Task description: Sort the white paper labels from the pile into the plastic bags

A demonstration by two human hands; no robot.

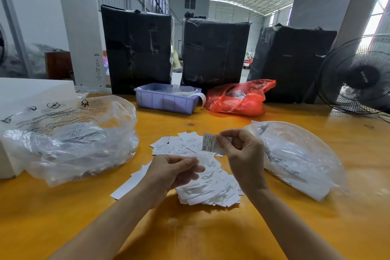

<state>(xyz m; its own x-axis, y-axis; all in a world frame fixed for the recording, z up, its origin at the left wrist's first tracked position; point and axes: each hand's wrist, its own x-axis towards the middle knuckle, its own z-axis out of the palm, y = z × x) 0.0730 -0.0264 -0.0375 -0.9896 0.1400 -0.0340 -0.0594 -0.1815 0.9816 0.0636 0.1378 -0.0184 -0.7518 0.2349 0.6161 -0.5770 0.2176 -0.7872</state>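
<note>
A pile of white paper labels [207,188] lies on the yellow table [211,228] in front of me. My right hand [242,154] pinches one label [209,143], printed "XS", between thumb and fingers above the pile. Over the pile's left part hovers my left hand [175,172], fingers curled, fingertips touching labels; whether it holds one is unclear. A large clear plastic bag [69,137] with labels inside sits to the left. A second clear plastic bag [295,158] lies to the right, close to my right hand.
A purple plastic bin [166,99] and a red plastic bag [238,97] stand at the table's back. Behind them are three black wrapped bales [137,48]. A black fan [358,76] stands at the right, a white box [21,91] at the left.
</note>
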